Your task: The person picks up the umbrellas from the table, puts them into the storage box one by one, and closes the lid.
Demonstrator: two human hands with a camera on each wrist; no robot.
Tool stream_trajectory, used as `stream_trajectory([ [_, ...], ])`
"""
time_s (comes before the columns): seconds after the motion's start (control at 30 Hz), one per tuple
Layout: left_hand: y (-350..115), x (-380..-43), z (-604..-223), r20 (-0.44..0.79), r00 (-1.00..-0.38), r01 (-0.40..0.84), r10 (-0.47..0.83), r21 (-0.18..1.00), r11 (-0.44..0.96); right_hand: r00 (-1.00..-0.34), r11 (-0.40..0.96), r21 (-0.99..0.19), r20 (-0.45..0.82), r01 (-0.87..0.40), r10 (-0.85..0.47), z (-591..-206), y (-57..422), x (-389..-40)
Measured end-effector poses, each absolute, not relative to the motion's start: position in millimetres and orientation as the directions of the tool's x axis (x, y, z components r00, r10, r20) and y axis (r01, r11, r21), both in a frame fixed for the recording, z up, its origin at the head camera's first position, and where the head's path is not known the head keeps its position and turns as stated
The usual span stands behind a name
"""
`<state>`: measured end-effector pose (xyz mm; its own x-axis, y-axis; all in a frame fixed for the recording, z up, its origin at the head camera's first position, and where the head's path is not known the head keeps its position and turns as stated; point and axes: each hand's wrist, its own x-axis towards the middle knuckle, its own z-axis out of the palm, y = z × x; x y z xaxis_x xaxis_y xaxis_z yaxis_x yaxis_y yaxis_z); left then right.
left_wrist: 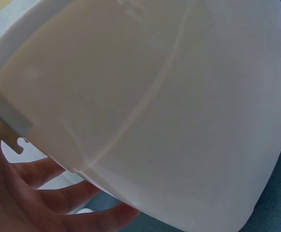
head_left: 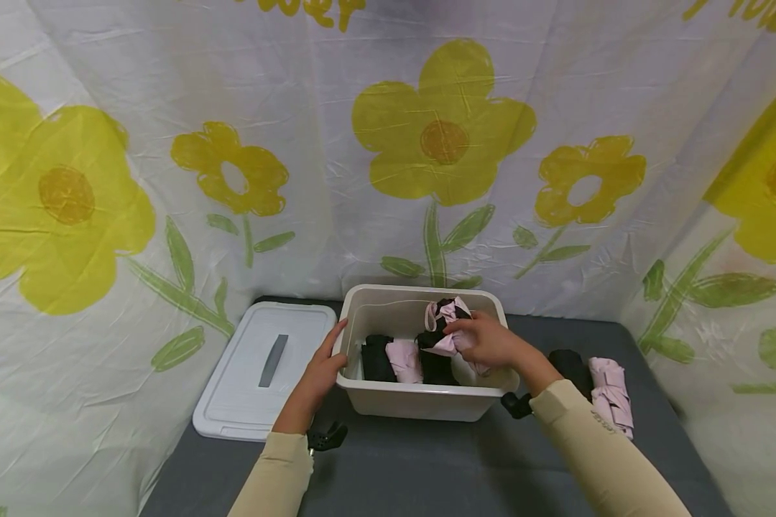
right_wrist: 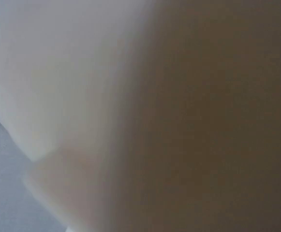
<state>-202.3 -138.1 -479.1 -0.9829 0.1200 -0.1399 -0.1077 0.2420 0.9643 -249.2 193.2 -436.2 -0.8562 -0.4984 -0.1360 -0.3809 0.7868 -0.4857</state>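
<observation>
Two sleeves [head_left: 606, 445], perhaps six cloth bundles [head_left: 404, 361]

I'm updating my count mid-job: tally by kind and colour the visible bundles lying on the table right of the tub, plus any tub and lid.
Black bundle: 1
Pink bundle: 1
Tub: 1
Lid: 1
Total: 4
</observation>
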Motion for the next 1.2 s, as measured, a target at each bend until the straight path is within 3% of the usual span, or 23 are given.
stream_trajectory([
  [0.23, -138.6, -203.1, -480.1, -0.14, -0.983, -0.108, 0.12, 0.964, 0.242, -0.84, 0.784, -0.452, -0.125, -0.425, -0.528, -443.0, 191.7, -250.5],
  [0.53, -139.6, -203.3, -481.5, -0.136, -0.983, -0.103, 0.125, 0.966, 0.238, -0.83, 0.767, -0.5, -0.155, -0.402, -0.536, -452.9, 191.7, -250.0],
  [0.87, -142.8, -220.4, -519.6, -0.123, -0.988, -0.098, 0.096, 0.968, 0.233, -0.851, 0.792, -0.476, -0.152, -0.382, -0.502, -461.3, 186.3, -252.6],
  [1.2, -143.2, -219.6, -520.6, -0.137, -0.988, -0.115, 0.076, 0.963, 0.243, -0.892, 0.853, -0.412, -0.171, -0.32, -0.418, -460.3, 178.5, -252.1],
])
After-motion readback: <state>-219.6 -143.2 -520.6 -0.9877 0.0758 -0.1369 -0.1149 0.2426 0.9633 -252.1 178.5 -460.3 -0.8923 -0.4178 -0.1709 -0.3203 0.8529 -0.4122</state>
